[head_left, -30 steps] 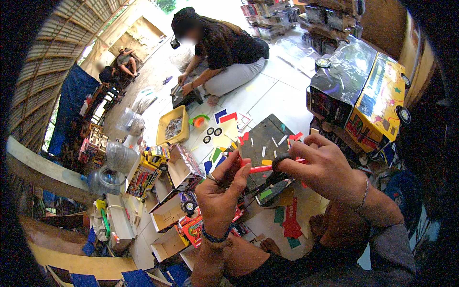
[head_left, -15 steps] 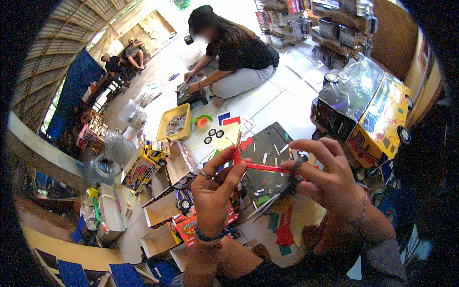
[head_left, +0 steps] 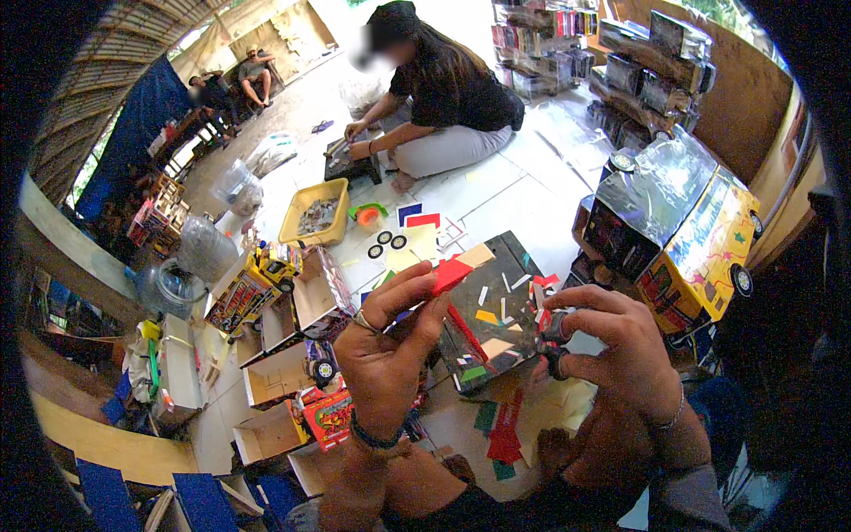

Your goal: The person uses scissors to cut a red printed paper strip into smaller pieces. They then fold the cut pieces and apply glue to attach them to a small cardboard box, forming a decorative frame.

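Note:
My left hand (head_left: 387,348) pinches a small wooden piece (head_left: 478,256) partly covered in red sheet (head_left: 451,274), held above a dark low board (head_left: 505,252). A narrow red strip (head_left: 466,332) slants below those fingers; whether it hangs from the piece or lies on the board I cannot tell. To the right of the board, my right hand (head_left: 620,348) is closed on a small dark-handled tool (head_left: 553,340) that looks like scissors, its blades hard to make out. White, red and orange scraps (head_left: 487,316) lie scattered over the board.
Toy wheels (head_left: 384,238) and coloured sheets (head_left: 425,221) lie beyond the board. A yellow basin (head_left: 340,233) stands farther off, near a seated person (head_left: 452,89) working at another board. Toy trucks (head_left: 696,244) flank me, with open wooden boxes (head_left: 270,383) at left.
The red strip no longer stretches between my hands. My right hand has drawn away slightly to the right, and the piece in my left fingers has tipped over, showing its red face and bare wood.

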The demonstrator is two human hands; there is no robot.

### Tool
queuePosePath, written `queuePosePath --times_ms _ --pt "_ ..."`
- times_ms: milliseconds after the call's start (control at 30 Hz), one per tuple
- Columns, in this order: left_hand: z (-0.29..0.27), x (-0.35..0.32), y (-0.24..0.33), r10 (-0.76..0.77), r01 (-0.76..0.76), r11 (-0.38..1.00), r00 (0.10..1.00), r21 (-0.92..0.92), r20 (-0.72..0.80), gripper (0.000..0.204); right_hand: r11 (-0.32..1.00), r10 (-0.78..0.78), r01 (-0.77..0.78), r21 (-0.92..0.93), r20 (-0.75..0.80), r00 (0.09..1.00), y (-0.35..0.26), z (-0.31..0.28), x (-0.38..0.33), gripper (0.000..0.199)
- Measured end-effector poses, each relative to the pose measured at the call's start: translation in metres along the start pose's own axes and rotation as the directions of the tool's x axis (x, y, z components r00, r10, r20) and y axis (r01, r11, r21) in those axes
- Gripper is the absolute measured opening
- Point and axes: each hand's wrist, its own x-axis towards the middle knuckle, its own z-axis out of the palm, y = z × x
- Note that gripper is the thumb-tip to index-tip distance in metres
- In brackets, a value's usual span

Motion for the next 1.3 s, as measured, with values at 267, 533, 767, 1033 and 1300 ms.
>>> queuePosePath --times_ms 267,533,767,1033,1300 --pt "-0.003 0.001 0.001 -0.023 0.026 0.999 0.997 -0.037 0.079 0.03 0.997 -0.002 -0.017 0.074 0.249 0.968 0.004 0.004 0.002 0.036" --pt "0.001 -0.006 0.001 -0.22 0.247 0.949 0.964 -0.195 0.149 0.03 0.922 -0.052 -0.106 0.374 0.388 0.92 -0.003 0.01 0.008 0.044" --pt "0.009 -0.01 0.002 -0.231 0.255 0.931 0.966 -0.262 0.118 0.033 0.947 -0.014 -0.106 0.302 0.369 0.929 -0.004 0.011 0.008 0.038" --pt "0.01 -0.011 0.005 -0.274 0.297 0.921 0.954 -0.253 0.125 0.033 0.935 -0.02 -0.118 0.335 0.382 0.924 -0.005 0.007 0.009 0.028" --pt "0.009 -0.013 0.0 -0.17 0.181 0.969 0.982 -0.167 0.079 0.032 0.951 -0.051 -0.047 0.305 0.305 0.951 -0.003 0.01 0.006 0.03"
